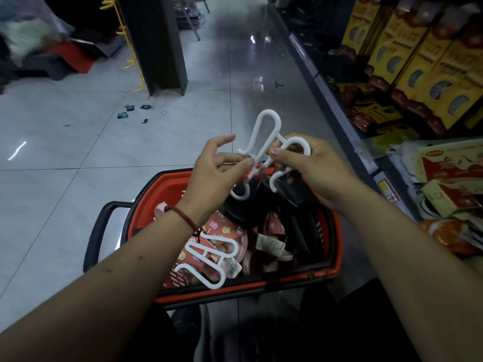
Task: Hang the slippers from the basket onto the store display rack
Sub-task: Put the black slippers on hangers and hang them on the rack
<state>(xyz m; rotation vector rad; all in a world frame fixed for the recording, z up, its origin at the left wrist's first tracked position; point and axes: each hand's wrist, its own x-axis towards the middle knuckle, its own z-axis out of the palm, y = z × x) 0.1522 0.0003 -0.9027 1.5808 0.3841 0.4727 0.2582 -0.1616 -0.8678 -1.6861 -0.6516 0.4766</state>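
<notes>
A white plastic slipper hanger is held up above a red shopping basket. My left hand pinches its middle with thumb and fingers, the index finger sticking out. My right hand grips the hanger's right hook. A dark slipper hangs below the hanger, over the basket. Inside the basket lie pink patterned slippers with price tags and a second white hanger.
The basket stands on a grey tiled floor with its black handle at the left. Shelves with yellow boxes and packets run along the right. A dark pillar with yellow hooks stands ahead. Small green wrappers litter the floor.
</notes>
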